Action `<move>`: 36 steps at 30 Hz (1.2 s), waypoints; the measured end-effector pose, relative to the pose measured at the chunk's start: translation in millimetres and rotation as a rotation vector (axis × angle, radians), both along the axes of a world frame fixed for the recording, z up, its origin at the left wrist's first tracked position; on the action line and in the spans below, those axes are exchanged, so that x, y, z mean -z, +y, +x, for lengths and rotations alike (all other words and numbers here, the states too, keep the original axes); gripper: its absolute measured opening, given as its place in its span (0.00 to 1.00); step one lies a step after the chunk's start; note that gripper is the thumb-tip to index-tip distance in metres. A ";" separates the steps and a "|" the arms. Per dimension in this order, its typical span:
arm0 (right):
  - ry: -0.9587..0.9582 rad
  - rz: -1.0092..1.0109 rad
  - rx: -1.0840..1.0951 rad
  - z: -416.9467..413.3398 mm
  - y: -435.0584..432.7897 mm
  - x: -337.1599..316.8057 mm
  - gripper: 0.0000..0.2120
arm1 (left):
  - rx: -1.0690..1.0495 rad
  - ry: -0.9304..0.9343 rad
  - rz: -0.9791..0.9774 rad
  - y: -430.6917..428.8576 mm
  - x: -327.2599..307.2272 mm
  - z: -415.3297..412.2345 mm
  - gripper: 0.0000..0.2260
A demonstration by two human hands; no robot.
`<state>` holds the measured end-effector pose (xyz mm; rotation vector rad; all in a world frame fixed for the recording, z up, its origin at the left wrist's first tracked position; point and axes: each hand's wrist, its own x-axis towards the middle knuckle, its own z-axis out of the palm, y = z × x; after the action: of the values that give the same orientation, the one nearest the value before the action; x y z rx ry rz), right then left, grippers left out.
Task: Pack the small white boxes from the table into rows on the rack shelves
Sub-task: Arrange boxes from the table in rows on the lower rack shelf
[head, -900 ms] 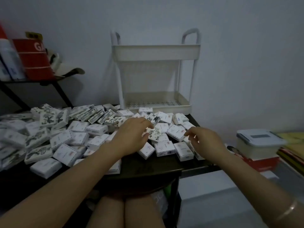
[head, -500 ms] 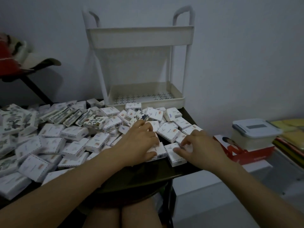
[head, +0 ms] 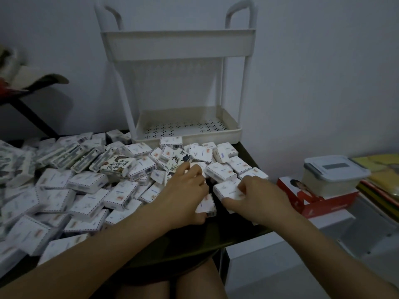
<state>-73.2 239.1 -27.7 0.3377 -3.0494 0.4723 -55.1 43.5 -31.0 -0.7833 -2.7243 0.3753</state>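
Several small white boxes (head: pixel 86 182) lie in a loose heap across the dark table (head: pixel 216 234). A white two-shelf rack (head: pixel 179 42) stands at the table's far edge; its lower shelf (head: pixel 228 131) holds nothing, and the inside of the upper one is hidden. My left hand (head: pixel 185 195) is curled over a white box (head: pixel 208 206) near the table's front edge. My right hand (head: pixel 257 195) grips another white box (head: pixel 226 188), thumb on its near side and fingers over its right end.
To the right, beyond the table edge, a lidded plastic container (head: pixel 332 171) sits on a red carton (head: pixel 313 199), with yellow and dark flat items (head: pixel 380 169) behind. A dark side stand (head: pixel 26 100) with a hat is at the far left. My knees are under the table.
The view has shifted closer and to the left, so the rack looks bigger. Both hands came down onto boxes at the table's near right; the right hand now grips one.
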 end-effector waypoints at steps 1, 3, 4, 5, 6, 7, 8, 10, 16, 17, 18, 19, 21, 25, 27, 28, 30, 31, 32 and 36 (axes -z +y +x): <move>-0.042 -0.095 0.003 -1.8 1.8 -2.3 0.25 | -0.009 -0.011 0.020 1.7 2.1 1.0 0.25; -0.137 -0.307 0.001 -4.2 2.7 -6.5 0.25 | -0.026 -0.023 0.092 4.9 7.9 3.1 0.25; -0.202 -0.449 0.001 -5.5 2.5 -7.2 0.24 | -0.037 -0.029 0.138 6.4 10.2 4.1 0.25; -0.281 -0.612 0.005 -5.6 1.5 -8.4 0.24 | -0.050 -0.033 0.183 7.8 11.8 5.4 0.25; -0.357 -0.763 0.011 -5.4 0.7 -8.7 0.24 | -0.063 -0.031 0.230 8.7 12.8 6.9 0.25; -0.396 -0.861 0.013 -5.0 0.1 -8.8 0.25 | -0.072 -0.020 0.285 9.2 13.5 8.1 0.25; -0.397 -0.908 0.019 -4.9 -0.4 -9.1 0.26 | -0.079 -0.004 0.352 9.3 13.3 9.7 0.26; -0.369 -0.975 0.043 -6.7 -1.9 -11.6 0.25 | -0.080 0.030 0.482 7.7 9.1 12.9 0.29; -0.291 -1.133 0.117 -20.1 -13.1 -21.8 0.14 | -0.088 0.034 0.710 -11.0 -21.7 11.7 0.24; -0.274 -1.147 0.109 -21.6 -16.2 -21.6 0.12 | -0.113 0.004 0.775 -16.3 -25.7 10.9 0.23; -0.264 -1.152 0.095 -23.3 -19.0 -20.8 0.11 | -0.131 -0.026 0.847 -21.9 -29.2 10.6 0.22; -0.259 -1.158 0.083 -24.9 -21.9 -19.8 0.11 | -0.147 -0.050 0.904 -28.0 -32.0 10.6 0.22; -0.253 -1.181 0.062 -29.3 -28.8 -19.3 0.11 | -0.183 -0.083 0.959 -42.2 -35.7 9.7 0.22; -0.180 -1.173 0.024 -46.0 -47.9 -26.5 0.12 | -0.284 -0.248 1.104 -77.9 -45.9 -3.8 0.13; -0.152 -1.153 0.000 -59.1 -61.1 -32.5 0.13 | -0.345 -0.311 1.160 -96.7 -54.0 -16.1 0.10; -0.144 -1.145 -0.010 -67.2 -68.7 -34.9 0.13 | -0.359 -0.313 1.168 -106.4 -58.3 -23.8 0.08; -0.127 -1.109 -0.021 -86.4 -84.9 -38.6 0.13 | -0.367 -0.298 1.193 -126.2 -68.7 -41.5 0.06; -0.111 -1.080 -0.025 -97.7 -93.7 -39.5 0.13 | -0.377 -0.282 1.203 -136.3 -74.6 -51.5 0.05; -0.090 -1.051 -0.028 -109.9 -102.7 -39.7 0.12 | -0.394 -0.266 1.214 -145.8 -79.7 -61.6 0.05; 0.019 -0.911 -0.038 -159.5 -143.1 -43.5 0.13 | -0.441 -0.246 1.199 -176.7 -90.3 -101.6 0.09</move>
<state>-232.7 96.0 15.7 0.3279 -2.4441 1.7088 -156.7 -133.2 59.3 0.1208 -2.6029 -1.2365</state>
